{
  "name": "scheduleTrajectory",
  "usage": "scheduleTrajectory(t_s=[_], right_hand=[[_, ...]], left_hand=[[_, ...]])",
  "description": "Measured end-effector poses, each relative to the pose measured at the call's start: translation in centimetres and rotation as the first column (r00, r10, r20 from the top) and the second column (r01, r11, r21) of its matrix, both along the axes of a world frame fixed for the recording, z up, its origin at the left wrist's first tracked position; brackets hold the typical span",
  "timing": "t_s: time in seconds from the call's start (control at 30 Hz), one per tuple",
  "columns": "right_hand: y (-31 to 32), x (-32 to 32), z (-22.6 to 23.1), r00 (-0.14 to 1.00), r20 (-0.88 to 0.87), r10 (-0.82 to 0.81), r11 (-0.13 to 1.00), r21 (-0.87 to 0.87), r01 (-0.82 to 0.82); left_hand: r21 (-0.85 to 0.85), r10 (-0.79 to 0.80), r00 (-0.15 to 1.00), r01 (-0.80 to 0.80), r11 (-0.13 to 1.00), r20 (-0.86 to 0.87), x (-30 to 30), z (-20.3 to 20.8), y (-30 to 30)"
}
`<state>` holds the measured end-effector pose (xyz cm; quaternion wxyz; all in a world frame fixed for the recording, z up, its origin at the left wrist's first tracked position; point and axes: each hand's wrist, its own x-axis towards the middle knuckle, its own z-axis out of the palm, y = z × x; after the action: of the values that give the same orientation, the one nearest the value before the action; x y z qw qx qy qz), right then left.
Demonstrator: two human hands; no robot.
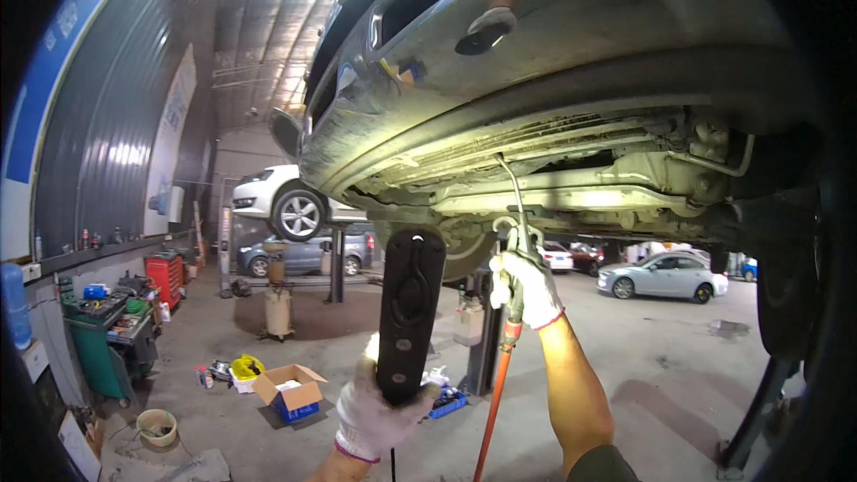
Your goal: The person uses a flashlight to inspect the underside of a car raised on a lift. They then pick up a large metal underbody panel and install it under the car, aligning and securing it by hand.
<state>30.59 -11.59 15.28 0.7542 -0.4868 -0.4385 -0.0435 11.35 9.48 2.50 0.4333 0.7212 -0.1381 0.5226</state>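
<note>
Overhead is a raised dark car [571, 45], its front bumper and underside facing me. My left hand [375, 415], in a white glove, grips the lower end of a flat black work light [412, 312]; bright light falls on the car's underside. In my right hand [533, 290], gloved too, is an air blow gun [518, 228] with a long thin nozzle. An orange hose [494, 402] hangs from its grip. The nozzle points up, its tip at the slatted metal fins [536, 147] behind the bumper; I cannot tell whether it touches them.
Beyond stand a white car [257, 193] on a lift, a grey van [361, 248] and a silver car [656, 277]. On the left are a green tool cart [100, 359], a red tool cabinet [163, 278], an open cardboard box [290, 388] and a bucket [157, 427]. A lift post [485, 348] rises behind my hands.
</note>
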Motion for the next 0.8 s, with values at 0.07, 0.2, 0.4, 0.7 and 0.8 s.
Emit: scheduleTrajectory(t_s=[0.07,0.2,0.4,0.7,0.8], right_hand=[[0.0,-0.2,0.6,0.999,-0.01,-0.039,0.999,-0.033,0.038],[-0.3,-1.7,1.5,0.985,0.057,-0.161,0.986,-0.041,0.163],[-2.9,-1.9,2.2,0.981,0.043,-0.187,0.974,-0.123,0.191],[-4.8,-1.2,3.1,0.985,0.121,-0.12,0.964,-0.223,0.144],[-5.2,-0.9,3.2,0.973,0.16,-0.166,0.942,-0.265,0.205]], left_hand=[[0.085,-0.001,1.0,-0.002,0.996,0.03,1.5,1.5,1.8],[0.309,0.037,0.998,-0.049,0.95,0.047,5.5,6.0,4.6],[0.542,0.101,0.954,-0.245,0.804,0.282,10.2,14.9,3.4],[0.636,0.061,0.843,-0.448,0.628,0.534,12.6,23.3,-0.6],[0.658,0.167,0.85,-0.498,0.565,0.5,13.2,23.9,-1.8]])
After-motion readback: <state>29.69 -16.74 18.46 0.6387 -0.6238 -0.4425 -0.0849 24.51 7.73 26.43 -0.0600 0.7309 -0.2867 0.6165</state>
